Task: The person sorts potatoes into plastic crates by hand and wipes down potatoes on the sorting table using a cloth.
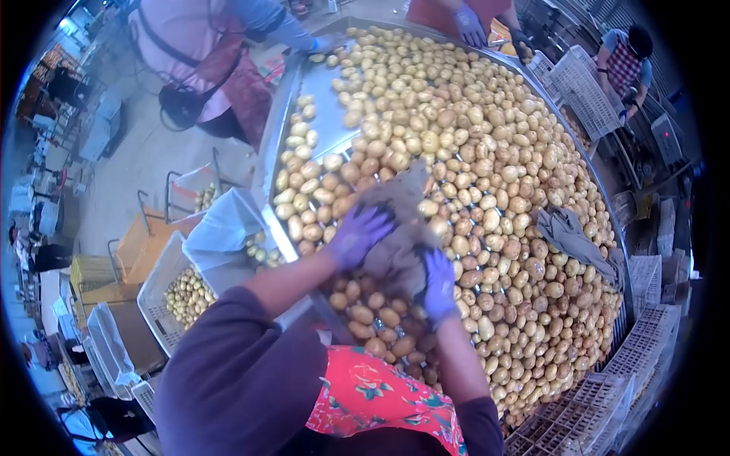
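A grey-brown cloth [399,239] lies bunched over the potatoes in front of me, slightly blurred. My left hand [361,237], in a purple glove, grips the cloth at its left side, and the fingertips go into its dark folds. At the cloth's lower right edge, my right hand [439,285] in a matching glove holds it, fingers pointing away from me. Around both hands are many loose potatoes [487,182] on a metal sorting table [323,99]. Some potatoes under the cloth are hidden.
A second grey cloth [574,235] lies on the potatoes to the right. White crates [585,91] stand beyond the table, with more at lower right. At left are a potato-filled crate [163,304] and a lined bin [224,228]. Co-workers stand across the table, one gloved hand [470,26] visible.
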`<action>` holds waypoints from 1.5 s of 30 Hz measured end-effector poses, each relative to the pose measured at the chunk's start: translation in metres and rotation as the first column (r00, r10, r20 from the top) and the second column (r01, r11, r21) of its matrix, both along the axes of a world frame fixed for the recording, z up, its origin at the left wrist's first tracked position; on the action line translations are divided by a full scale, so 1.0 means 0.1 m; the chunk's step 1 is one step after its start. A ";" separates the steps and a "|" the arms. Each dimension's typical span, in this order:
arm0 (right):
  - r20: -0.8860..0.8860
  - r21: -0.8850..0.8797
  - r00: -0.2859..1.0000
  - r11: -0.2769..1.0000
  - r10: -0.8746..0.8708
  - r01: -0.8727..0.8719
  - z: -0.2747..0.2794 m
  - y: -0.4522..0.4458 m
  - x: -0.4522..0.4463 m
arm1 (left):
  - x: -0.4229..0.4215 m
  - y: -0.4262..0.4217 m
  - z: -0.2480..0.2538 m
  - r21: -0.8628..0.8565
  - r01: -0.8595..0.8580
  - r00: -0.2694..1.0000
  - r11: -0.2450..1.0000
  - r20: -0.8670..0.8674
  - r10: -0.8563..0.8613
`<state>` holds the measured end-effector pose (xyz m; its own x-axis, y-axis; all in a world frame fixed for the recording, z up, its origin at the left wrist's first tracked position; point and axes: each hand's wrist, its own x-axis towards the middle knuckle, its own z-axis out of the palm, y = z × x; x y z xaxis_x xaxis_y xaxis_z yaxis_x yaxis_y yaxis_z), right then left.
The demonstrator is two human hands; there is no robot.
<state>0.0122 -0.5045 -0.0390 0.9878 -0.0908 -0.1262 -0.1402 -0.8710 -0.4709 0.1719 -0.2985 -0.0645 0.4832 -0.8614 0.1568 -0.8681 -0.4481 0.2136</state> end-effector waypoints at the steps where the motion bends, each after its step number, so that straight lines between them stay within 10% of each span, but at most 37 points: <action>1: 0.128 0.107 0.991 0.994 -0.032 0.019 -0.05 -0.07 0.08 | 0.08 -0.14 0.10 -0.013 -0.061 0.998 0.998 -0.032 0.061; 3: 0.186 0.676 0.931 0.729 -0.314 0.111 0.09 0.08 0.11 | 0.03 -0.19 0.17 -0.090 -0.152 0.982 0.984 -0.129 0.139; 5: 0.071 0.782 0.926 0.597 -0.371 0.180 0.41 0.12 -0.05 | -0.12 -0.13 0.08 -0.222 -0.227 0.948 0.948 -0.273 0.163; 9: 0.224 0.205 0.974 0.979 -0.027 -0.020 0.85 0.36 -0.88 | -0.88 0.53 0.17 -0.339 0.083 0.928 0.937 -0.316 -0.197; 12: -0.143 -0.226 0.975 0.953 0.172 -0.202 0.03 0.57 -1.42 | -1.16 0.70 0.36 -0.086 0.237 0.937 0.968 -0.245 -0.251; 16: -0.026 0.088 0.999 0.995 -0.044 0.046 0.14 0.48 -1.05 | -0.78 0.23 0.26 -0.180 0.125 0.954 0.976 -0.249 -0.168; 18: -0.063 0.821 0.913 0.499 -0.402 0.276 0.20 0.53 -0.80 | -0.60 0.07 0.45 -0.228 -0.052 0.926 0.972 -0.375 -0.038; 21: 0.010 0.977 0.829 0.182 -0.559 0.111 1.04 0.68 -0.42 | -0.31 0.07 0.79 -0.744 -0.206 0.896 0.635 -0.404 -0.183; 24: 0.286 0.679 0.861 0.723 -0.420 0.127 1.28 0.68 -0.19 | 0.11 0.25 1.15 -0.658 -0.118 0.986 0.744 -0.169 0.008; 28: 0.337 0.134 0.938 0.990 -0.077 0.034 0.72 0.66 -0.03 | 0.41 0.20 0.30 -0.289 -0.151 0.979 0.945 0.091 0.184; 34: 0.216 -0.069 0.975 0.997 0.047 -0.033 -0.33 0.65 -0.36 | 0.35 0.12 0.08 -0.175 -0.252 0.961 0.952 0.070 0.268; 37: 0.114 0.372 0.992 0.928 -0.060 0.013 0.00 0.66 -0.29 | 0.36 0.15 0.07 -0.194 -0.225 0.971 0.955 0.037 0.237; 40: -0.321 0.912 0.872 0.128 -0.369 0.390 0.23 0.75 -0.29 | 0.20 0.23 0.26 -0.171 -0.269 0.963 0.948 -0.071 0.260; 45: -0.125 0.712 0.949 0.640 -0.290 0.289 0.37 0.68 -0.74 | -0.08 0.50 0.23 -0.411 -0.372 0.871 0.832 -0.464 0.160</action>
<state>-0.0621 -0.4363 -0.0022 0.9270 -0.2550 -0.2751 -0.3253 -0.1813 -0.9281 0.1638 -0.2489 -0.0420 0.7913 -0.5566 0.2530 -0.5214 -0.3983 0.7546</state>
